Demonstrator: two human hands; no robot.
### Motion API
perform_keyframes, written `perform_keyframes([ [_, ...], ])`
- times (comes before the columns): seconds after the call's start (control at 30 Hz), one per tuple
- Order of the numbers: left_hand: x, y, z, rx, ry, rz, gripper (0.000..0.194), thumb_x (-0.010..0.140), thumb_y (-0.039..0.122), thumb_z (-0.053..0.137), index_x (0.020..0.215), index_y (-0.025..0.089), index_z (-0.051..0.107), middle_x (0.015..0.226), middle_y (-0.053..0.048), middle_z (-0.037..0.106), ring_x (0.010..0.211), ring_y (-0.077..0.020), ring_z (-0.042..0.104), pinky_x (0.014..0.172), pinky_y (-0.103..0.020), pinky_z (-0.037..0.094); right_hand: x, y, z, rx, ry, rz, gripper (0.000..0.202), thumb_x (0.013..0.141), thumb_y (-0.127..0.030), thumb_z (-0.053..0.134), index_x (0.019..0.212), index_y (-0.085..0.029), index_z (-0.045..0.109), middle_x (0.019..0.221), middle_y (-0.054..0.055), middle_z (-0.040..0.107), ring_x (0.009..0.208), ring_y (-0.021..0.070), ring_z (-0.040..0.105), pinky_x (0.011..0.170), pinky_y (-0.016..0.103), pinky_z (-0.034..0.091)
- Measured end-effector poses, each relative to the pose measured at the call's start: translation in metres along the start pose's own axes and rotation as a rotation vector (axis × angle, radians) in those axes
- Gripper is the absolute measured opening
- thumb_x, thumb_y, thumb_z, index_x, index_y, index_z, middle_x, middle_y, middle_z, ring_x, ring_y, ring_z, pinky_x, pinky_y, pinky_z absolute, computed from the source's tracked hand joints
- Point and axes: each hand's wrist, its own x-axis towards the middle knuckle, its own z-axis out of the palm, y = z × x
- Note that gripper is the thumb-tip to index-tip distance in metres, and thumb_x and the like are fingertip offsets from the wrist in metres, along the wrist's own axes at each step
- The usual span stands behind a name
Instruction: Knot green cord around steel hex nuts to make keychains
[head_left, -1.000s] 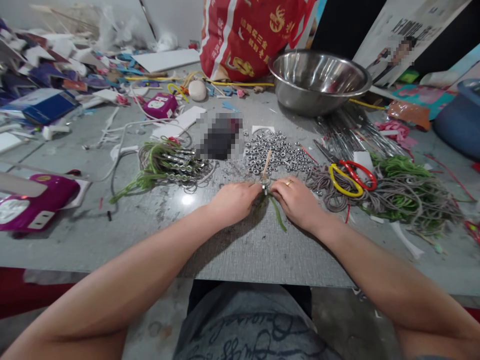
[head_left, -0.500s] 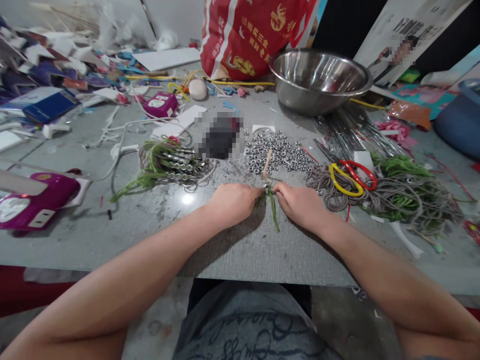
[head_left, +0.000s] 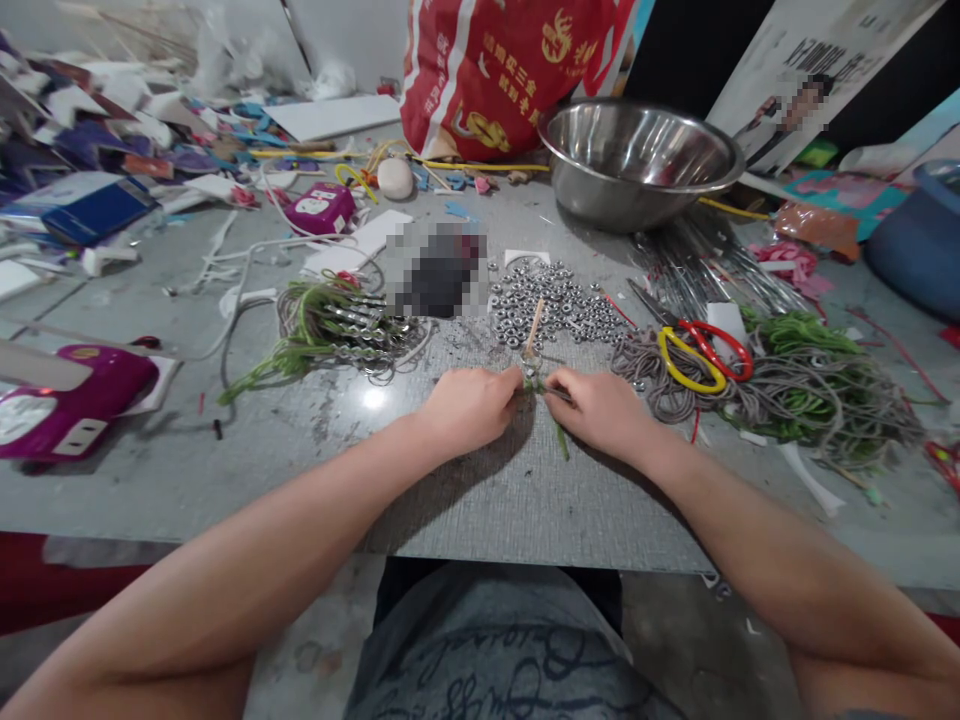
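Thin green textile cord [head_left: 562, 441]: is being held between the two hands, just above the grey textured tabletop [head_left: 510, 510], one loose end trailing toward the near edge.
Left hand [head_left: 476, 405]: thumb and forefinger are being pressed together, the cord apparently being pinched at their tips.
Right hand [head_left: 600, 405]: cord is likewise being pinched; the exact finger contact is being partly hidden.
Small silvery metal piece [head_left: 531, 366]: is being seen just beyond the fingertips; how it is being joined to the cord cannot be told.
Ring pile: silver ring-shaped metal pieces [head_left: 555, 300] are being left spread beyond the hands, a pale wooden stick [head_left: 535, 325] lying across their near side.
Cord tension: slackening or sideways twisting is being judged possible if the two sides are being pulled unequally.
Fingertips: slipping is being considered likely should the narrow cord be pinched too lightly.
Nearby rings: scattering is being risked if the stick is being knocked.
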Motion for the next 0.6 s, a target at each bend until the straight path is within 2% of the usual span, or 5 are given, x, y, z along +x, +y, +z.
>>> perform_keyframes([
  [0.1,0.000,-0.003,-0.006,0.007,-0.044,0.048,0.026,0.085,0.026,0.036,0.093,0.018,0.060,0.074,-0.007,0.067,0.072,-0.0234,0.065,0.058,-0.029,0.041,0.000,0.000,-0.004,0.008,-0.036,-0.013,0.020,0.082,-0.028,0.044,0.086,-0.019,0.062,0.068,0.002,0.064,0.059,0.0135,0.052,0.053,0.026,0.022],
  [0.33,-0.003,-0.010,-0.020,0.001,-0.192,0.254,0.026,0.080,0.022,0.037,0.085,0.018,0.062,0.071,-0.006,0.066,0.068,-0.0208,0.062,0.055,-0.027,0.039,-0.001,-0.002,-0.014,0.046,-0.152,-0.088,0.014,0.074,-0.022,0.047,0.065,-0.019,0.058,0.057,-0.002,0.054,0.051,0.0098,0.038,0.050,0.025,0.017],
  [0.47,-0.004,-0.013,-0.023,0.025,-0.232,0.243,0.025,0.077,0.022,0.038,0.082,0.018,0.063,0.070,-0.006,0.065,0.068,-0.0204,0.062,0.054,-0.027,0.039,-0.001,0.001,-0.017,0.032,-0.180,-0.091,0.013,0.073,-0.021,0.048,0.063,-0.019,0.057,0.055,-0.002,0.053,0.050,0.0097,0.036,0.049,0.025,0.017],
  [0.6,-0.004,-0.018,-0.022,0.100,-0.185,0.132,0.027,0.078,0.023,0.037,0.084,0.017,0.063,0.071,-0.009,0.065,0.072,-0.0236,0.063,0.057,-0.030,0.042,0.000,0.006,-0.019,-0.016,-0.170,-0.066,0.014,0.072,-0.020,0.047,0.063,-0.019,0.058,0.056,0.000,0.055,0.050,0.0102,0.039,0.049,0.025,0.018],
])
